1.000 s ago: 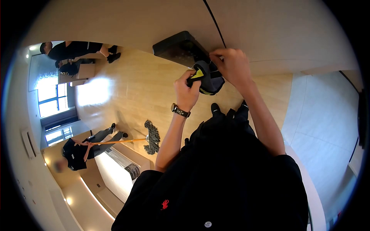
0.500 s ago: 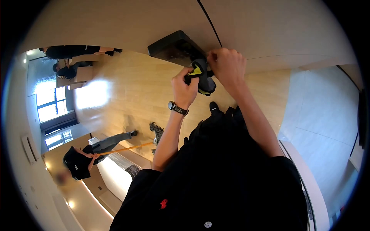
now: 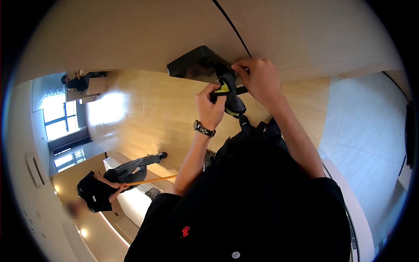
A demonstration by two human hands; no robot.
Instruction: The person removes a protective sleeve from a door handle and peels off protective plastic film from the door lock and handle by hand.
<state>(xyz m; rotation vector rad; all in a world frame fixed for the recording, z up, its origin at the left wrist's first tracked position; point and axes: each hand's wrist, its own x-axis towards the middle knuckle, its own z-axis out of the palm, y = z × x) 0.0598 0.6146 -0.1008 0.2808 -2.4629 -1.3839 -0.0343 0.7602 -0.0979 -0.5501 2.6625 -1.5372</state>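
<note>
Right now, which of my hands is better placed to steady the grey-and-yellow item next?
Probably your left hand: it grips the grey-and-yellow item, while your right hand is near the black box's end.

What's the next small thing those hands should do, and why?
Perhaps pinch the upper end of the grey-yellow item with the right hand: only the left hand clearly grips it, and the right one is close by, near the black device. Whether it pinches anything now is unclear.

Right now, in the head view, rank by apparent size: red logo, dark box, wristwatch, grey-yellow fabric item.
1. Dark box
2. Grey-yellow fabric item
3. Wristwatch
4. Red logo
</note>
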